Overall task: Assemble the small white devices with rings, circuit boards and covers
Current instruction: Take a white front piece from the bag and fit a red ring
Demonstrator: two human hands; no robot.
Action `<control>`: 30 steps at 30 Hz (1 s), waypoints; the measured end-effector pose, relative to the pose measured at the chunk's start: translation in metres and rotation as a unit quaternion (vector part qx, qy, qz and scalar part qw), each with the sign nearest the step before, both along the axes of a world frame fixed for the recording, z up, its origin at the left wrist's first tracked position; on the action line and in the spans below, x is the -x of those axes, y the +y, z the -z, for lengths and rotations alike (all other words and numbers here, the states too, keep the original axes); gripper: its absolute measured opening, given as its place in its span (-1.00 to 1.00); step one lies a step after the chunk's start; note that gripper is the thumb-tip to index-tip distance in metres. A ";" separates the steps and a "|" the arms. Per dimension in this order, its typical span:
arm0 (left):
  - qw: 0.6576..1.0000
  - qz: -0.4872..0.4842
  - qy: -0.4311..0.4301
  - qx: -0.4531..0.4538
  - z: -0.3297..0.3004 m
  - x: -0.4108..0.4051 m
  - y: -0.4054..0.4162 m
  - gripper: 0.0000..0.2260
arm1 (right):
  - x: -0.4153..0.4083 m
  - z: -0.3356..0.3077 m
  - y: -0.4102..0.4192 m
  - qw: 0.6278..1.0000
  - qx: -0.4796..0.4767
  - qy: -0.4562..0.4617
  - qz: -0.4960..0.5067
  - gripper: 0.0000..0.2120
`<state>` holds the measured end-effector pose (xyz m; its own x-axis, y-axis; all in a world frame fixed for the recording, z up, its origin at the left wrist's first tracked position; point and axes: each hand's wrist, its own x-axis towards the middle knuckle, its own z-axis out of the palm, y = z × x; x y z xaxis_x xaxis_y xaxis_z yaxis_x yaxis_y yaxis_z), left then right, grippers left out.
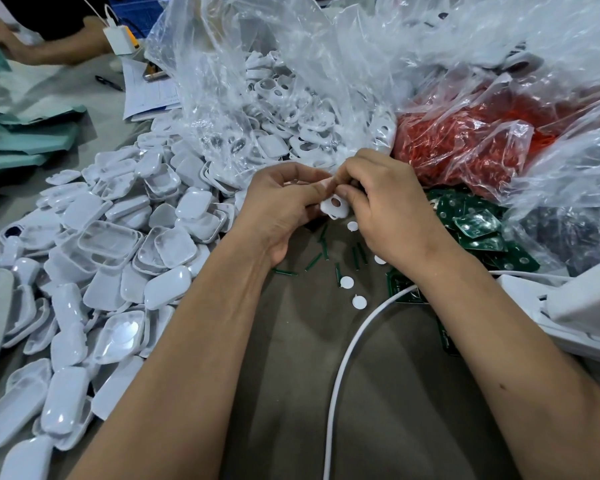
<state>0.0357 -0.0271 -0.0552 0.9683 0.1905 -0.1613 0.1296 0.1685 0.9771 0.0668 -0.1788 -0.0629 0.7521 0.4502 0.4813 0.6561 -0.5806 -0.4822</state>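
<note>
Both hands meet at the middle of the table, fingers curled: the left hand (284,202) and the right hand (385,206) together pinch one small white part (334,206) with a round hole, held just above the grey table (291,358). White shells (118,244) lie heaped to the left, and more white parts fill the clear bag (257,81) beyond the hands. A bag of red rings (465,140) sits to the right, with green boards (478,226) just below it. Small white discs (359,301) and green strips (314,261) lie scattered under the hands, beside a white cable (347,358). Papers (149,88) at the far left carry print too small to read, and no brand or label is legible anywhere
</note>
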 end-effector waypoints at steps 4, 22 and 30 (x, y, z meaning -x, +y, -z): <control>1.000 0.002 0.013 0.000 -0.002 0.000 -0.001 -0.96 | -0.001 -0.001 -0.002 1.000 -0.003 0.020 -0.002 -0.95; 0.995 0.002 -0.027 0.099 -0.002 -0.002 -0.001 -0.84 | -0.003 0.000 -0.004 0.920 -0.300 0.241 0.069 -0.80; 0.991 0.007 -0.054 0.122 -0.002 -0.003 -0.003 -0.85 | -0.006 0.005 -0.004 0.910 -0.314 0.267 0.047 -0.70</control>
<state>0.0383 -0.0299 -0.0535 0.9848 0.1448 -0.0964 0.0309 0.3995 0.9162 0.0730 -0.1823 -0.0683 0.9752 0.1346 0.1756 0.1923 -0.1229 -0.9736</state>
